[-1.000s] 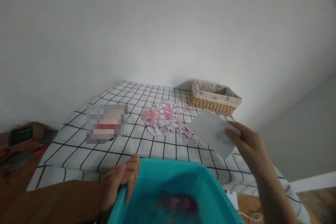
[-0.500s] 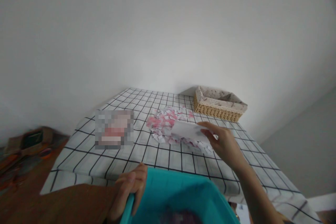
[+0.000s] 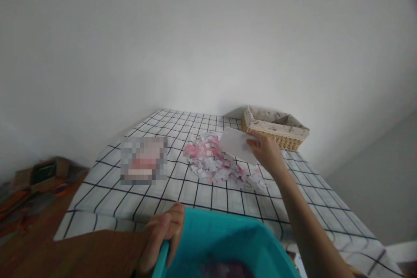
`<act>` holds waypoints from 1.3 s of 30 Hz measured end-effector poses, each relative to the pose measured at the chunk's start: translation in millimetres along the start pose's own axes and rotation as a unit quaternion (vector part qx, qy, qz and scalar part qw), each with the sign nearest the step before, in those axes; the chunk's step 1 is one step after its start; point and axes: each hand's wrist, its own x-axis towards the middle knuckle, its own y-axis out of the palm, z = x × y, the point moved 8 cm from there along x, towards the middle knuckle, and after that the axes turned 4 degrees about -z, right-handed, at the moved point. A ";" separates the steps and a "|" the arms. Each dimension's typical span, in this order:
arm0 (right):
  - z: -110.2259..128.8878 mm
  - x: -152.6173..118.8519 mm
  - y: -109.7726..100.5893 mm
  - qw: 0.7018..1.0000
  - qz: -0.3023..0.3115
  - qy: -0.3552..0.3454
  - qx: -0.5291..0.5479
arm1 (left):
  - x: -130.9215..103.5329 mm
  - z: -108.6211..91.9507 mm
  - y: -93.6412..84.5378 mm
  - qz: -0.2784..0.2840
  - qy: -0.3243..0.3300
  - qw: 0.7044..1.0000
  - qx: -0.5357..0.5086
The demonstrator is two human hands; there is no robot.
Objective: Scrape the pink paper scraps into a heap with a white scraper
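Head camera: now the card (image 3: 237, 144), pinched by the right hand's (image 3: 264, 149) fingers, has been swept nearer the basket (image 3: 276, 129), beside the paper scraps (image 3: 211, 163); the bin (image 3: 221, 222) stays gripped by the left hand's (image 3: 165, 231) fingers.

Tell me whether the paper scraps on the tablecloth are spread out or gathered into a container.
Spread out: the scraps lie loose in an uneven patch on the checked tablecloth, with no container around them.

Dim, greyish light is falling softly over the plain white wall (image 3: 195, 43), its source staying out of view. A faint shadow is spreading beside the rectangular wicker basket with patterned cloth lining (image 3: 273, 132). Wide-angle distortion is bending the edges; coarse pixelation is hiding one patch at left.
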 end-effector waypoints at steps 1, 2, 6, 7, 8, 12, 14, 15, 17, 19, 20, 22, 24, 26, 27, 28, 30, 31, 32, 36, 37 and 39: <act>-5.6 2.1 3.6 1.000 0.008 0.012 0.007 | 0.1 -1.7 0.5 0.006 0.005 1.000 0.002; -11.8 3.9 7.2 0.999 0.016 0.025 0.017 | 0.3 -3.6 0.5 0.006 0.010 1.000 0.001; -38.5 9.1 24.1 0.991 0.067 0.087 0.072 | 1.1 -7.0 -1.1 -0.029 0.000 0.999 -0.013; -43.6 10.0 29.0 0.987 0.085 0.103 0.088 | 1.1 -6.8 -1.8 -0.040 -0.003 0.999 -0.020; -47.5 10.8 34.1 0.982 0.104 0.118 0.105 | 1.1 -6.0 -1.9 -0.045 -0.006 0.999 -0.025; -52.2 12.9 52.7 0.956 0.175 0.169 0.165 | 1.0 -2.9 0.3 -0.023 -0.008 0.999 -0.029; -51.1 13.0 59.9 0.945 0.192 0.185 0.189 | 1.0 -3.1 -1.5 -0.026 -0.005 0.999 -0.030; -50.5 12.7 63.3 0.940 0.197 0.191 0.201 | 1.0 -3.6 -2.9 -0.032 -0.005 0.999 -0.032; -49.1 11.2 69.7 0.932 0.204 0.197 0.225 | 1.1 -5.0 -2.3 -0.027 -0.009 0.999 -0.033; -48.1 9.3 75.4 0.925 0.212 0.198 0.248 | 1.3 -7.7 -0.3 -0.017 -0.007 0.999 -0.033; -47.8 8.3 77.7 0.921 0.216 0.196 0.259 | 1.4 -9.5 -0.2 -0.018 -0.002 0.999 -0.034; -48.2 6.7 80.7 0.914 0.224 0.195 0.276 | 1.6 -12.5 -0.9 -0.023 0.011 0.999 -0.031; -49.5 5.4 81.4 0.910 0.226 0.193 0.288 | 1.4 -12.3 -0.7 -0.019 0.013 0.999 -0.026; -51.3 4.5 80.6 0.908 0.224 0.190 0.298 | 1.0 -9.4 -0.4 -0.011 0.007 1.000 -0.024; -52.1 4.3 79.8 0.908 0.221 0.188 0.301 | 0.7 -7.4 -0.4 -0.007 0.003 1.000 -0.023; -53.0 4.3 78.7 0.909 0.217 0.186 0.304 | 0.4 -5.7 -0.7 -0.005 0.000 1.000 -0.023; -55.2 5.4 75.7 0.913 0.204 0.181 0.305 | -0.1 -3.3 -1.7 -0.007 0.002 1.000 -0.023; -56.2 6.6 73.7 0.915 0.195 0.178 0.305 | -0.2 -2.6 -2.1 -0.010 0.005 1.000 -0.022; -57.2 8.0 71.3 0.918 0.184 0.175 0.304 | -0.2 -2.1 -2.4 -0.013 0.008 1.000 -0.021; -57.2 14.4 58.1 0.932 0.138 0.142 0.304 | 0.9 -4.1 -1.7 -0.028 0.015 0.999 -0.021; -55.9 15.5 54.7 0.936 0.128 0.129 0.303 | 1.2 -5.8 -0.7 -0.030 0.018 0.999 -0.021; -51.6 16.8 47.6 0.945 0.109 0.095 0.294 | 1.6 -7.9 0.8 -0.036 0.009 0.999 -0.019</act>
